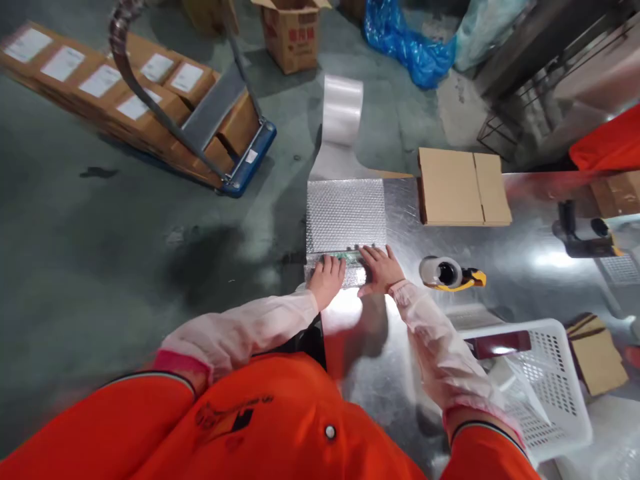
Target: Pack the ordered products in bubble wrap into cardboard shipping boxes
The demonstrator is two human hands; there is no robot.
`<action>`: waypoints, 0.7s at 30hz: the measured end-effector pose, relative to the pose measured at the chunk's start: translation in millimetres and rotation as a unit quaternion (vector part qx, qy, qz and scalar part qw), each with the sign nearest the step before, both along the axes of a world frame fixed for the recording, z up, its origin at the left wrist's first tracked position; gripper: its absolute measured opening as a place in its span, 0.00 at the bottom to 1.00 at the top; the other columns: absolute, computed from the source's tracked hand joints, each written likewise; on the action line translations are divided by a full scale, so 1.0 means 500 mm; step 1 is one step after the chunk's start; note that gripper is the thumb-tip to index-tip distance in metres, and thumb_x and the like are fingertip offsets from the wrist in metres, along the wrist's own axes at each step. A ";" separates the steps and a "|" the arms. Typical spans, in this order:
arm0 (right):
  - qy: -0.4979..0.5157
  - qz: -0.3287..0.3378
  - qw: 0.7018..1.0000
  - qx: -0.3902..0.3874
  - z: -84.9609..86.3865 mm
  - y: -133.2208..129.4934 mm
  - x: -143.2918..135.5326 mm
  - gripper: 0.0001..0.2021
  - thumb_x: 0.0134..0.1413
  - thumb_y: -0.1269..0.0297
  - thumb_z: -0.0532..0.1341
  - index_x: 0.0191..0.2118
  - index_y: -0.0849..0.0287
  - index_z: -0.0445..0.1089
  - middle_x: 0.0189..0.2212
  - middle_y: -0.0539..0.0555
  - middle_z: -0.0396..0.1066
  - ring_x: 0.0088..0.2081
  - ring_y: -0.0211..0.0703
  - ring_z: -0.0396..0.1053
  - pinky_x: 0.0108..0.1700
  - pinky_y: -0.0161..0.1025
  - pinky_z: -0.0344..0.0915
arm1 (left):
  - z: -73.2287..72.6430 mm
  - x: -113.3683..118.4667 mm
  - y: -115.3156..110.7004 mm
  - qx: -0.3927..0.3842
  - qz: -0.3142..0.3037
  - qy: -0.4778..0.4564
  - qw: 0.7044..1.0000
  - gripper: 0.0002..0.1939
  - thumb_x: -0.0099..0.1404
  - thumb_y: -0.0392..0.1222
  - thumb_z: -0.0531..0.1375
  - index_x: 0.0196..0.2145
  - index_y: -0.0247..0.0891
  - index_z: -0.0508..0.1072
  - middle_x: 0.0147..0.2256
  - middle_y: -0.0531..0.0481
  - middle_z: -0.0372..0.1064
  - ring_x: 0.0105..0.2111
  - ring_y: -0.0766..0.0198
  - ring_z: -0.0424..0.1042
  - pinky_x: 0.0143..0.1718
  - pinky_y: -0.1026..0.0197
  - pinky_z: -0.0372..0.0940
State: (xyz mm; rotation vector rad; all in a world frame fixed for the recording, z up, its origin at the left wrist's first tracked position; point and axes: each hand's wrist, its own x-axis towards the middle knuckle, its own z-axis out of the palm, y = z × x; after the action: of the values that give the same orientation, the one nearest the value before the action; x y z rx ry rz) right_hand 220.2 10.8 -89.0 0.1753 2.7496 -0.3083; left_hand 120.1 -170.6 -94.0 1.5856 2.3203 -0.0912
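A flat, narrow packet in bubble wrap [354, 275] lies at the left end of the metal table, a green patch showing on it. My left hand [327, 281] grips its left part, fingers bent over the top. At its right end, my right hand [381, 270] has the thumb on the near side and the fingers across the far side. Beyond the packet stretches a flat bubble wrap sheet [345, 212], which runs over the table's far edge to a roll [343, 110]. What is inside the packet is mostly hidden.
Right of my hands sits a tape dispenser [450, 273]. Folded cardboard [453, 187] lies at the far edge, and a white plastic basket [565, 380] stands at near right. On the floor, a trolley [250, 157] carries several cartons. Another person's orange sleeve [613, 143] shows far right.
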 end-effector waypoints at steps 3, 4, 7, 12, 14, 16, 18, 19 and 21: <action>-0.009 0.010 0.999 0.030 0.010 -0.022 0.005 0.41 0.48 0.51 0.67 0.65 0.67 0.58 0.64 0.69 0.58 0.64 0.64 0.55 0.67 0.58 0.41 | 0.005 0.004 0.005 -0.002 0.001 0.000 1.000 0.26 0.70 0.29 0.45 0.65 0.24 0.58 0.59 0.23 0.61 0.60 0.38 0.60 0.54 0.43 0.60; -0.015 0.009 0.999 0.037 0.016 -0.029 0.005 0.37 0.49 0.55 0.67 0.63 0.68 0.60 0.63 0.69 0.60 0.62 0.62 0.58 0.66 0.55 0.44 | 0.012 0.007 0.003 -0.006 -0.004 -0.006 1.000 0.27 0.69 0.29 0.45 0.64 0.24 0.58 0.59 0.23 0.61 0.60 0.38 0.61 0.55 0.43 0.59; -0.048 0.021 0.998 0.028 0.035 -0.054 0.029 0.26 0.51 0.65 0.65 0.56 0.68 0.67 0.55 0.69 0.69 0.55 0.57 0.67 0.61 0.50 0.55 | 0.036 0.035 -0.022 -0.026 -0.032 -0.029 0.999 0.28 0.67 0.28 0.49 0.64 0.25 0.59 0.58 0.24 0.61 0.58 0.39 0.63 0.55 0.43 0.61; -0.086 0.007 0.996 0.001 0.046 -0.145 0.155 0.19 0.57 0.69 0.59 0.54 0.67 0.69 0.55 0.67 0.69 0.55 0.58 0.68 0.58 0.51 0.61 | 0.062 0.138 -0.103 -0.071 -0.101 -0.088 0.988 0.29 0.65 0.31 0.54 0.64 0.25 0.59 0.58 0.21 0.61 0.56 0.37 0.65 0.47 0.46 0.67; -0.094 -0.006 0.996 0.002 0.047 -0.176 0.200 0.18 0.59 0.69 0.57 0.55 0.65 0.69 0.56 0.67 0.69 0.55 0.57 0.68 0.58 0.52 0.62 | 0.071 0.169 -0.126 -0.094 -0.121 -0.109 0.982 0.31 0.64 0.33 0.56 0.64 0.25 0.59 0.58 0.20 0.61 0.55 0.36 0.66 0.45 0.47 0.68; -0.110 -0.012 0.994 -0.027 0.046 -0.181 0.218 0.20 0.55 0.69 0.62 0.55 0.64 0.69 0.55 0.67 0.70 0.54 0.57 0.69 0.58 0.51 0.63 | 0.080 0.174 -0.128 -0.109 -0.131 -0.136 0.976 0.34 0.61 0.36 0.60 0.64 0.24 0.58 0.56 0.20 0.63 0.53 0.37 0.68 0.44 0.47 0.68; -0.129 -0.021 0.987 -0.097 0.043 -0.151 0.204 0.30 0.46 0.66 0.69 0.58 0.62 0.68 0.55 0.66 0.70 0.54 0.57 0.70 0.58 0.50 0.63 | 0.087 0.144 -0.107 -0.117 -0.136 -0.178 0.967 0.37 0.58 0.41 0.63 0.62 0.24 0.59 0.50 0.24 0.69 0.48 0.39 0.72 0.42 0.48 0.69; -0.133 -0.027 0.982 -0.134 0.042 -0.124 0.187 0.35 0.42 0.65 0.71 0.60 0.60 0.66 0.56 0.64 0.69 0.55 0.57 0.69 0.58 0.50 0.63 | 0.088 0.118 -0.089 -0.121 -0.138 -0.205 0.961 0.37 0.57 0.44 0.64 0.61 0.25 0.61 0.47 0.27 0.72 0.45 0.41 0.73 0.42 0.49 0.69; -0.132 -0.044 0.974 -0.178 0.041 -0.061 0.142 0.42 0.37 0.60 0.74 0.62 0.56 0.65 0.60 0.61 0.66 0.58 0.57 0.66 0.59 0.50 0.61 | 0.085 0.047 -0.045 -0.147 -0.145 -0.271 0.940 0.34 0.56 0.48 0.65 0.57 0.30 0.66 0.45 0.36 0.75 0.43 0.47 0.75 0.44 0.53 0.68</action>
State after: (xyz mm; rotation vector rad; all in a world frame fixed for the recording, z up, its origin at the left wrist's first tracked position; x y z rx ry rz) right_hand 291.3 -19.7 -68.4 0.2249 2.3808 -0.7372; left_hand 143.8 -192.9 -51.4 1.5461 1.5701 -0.0557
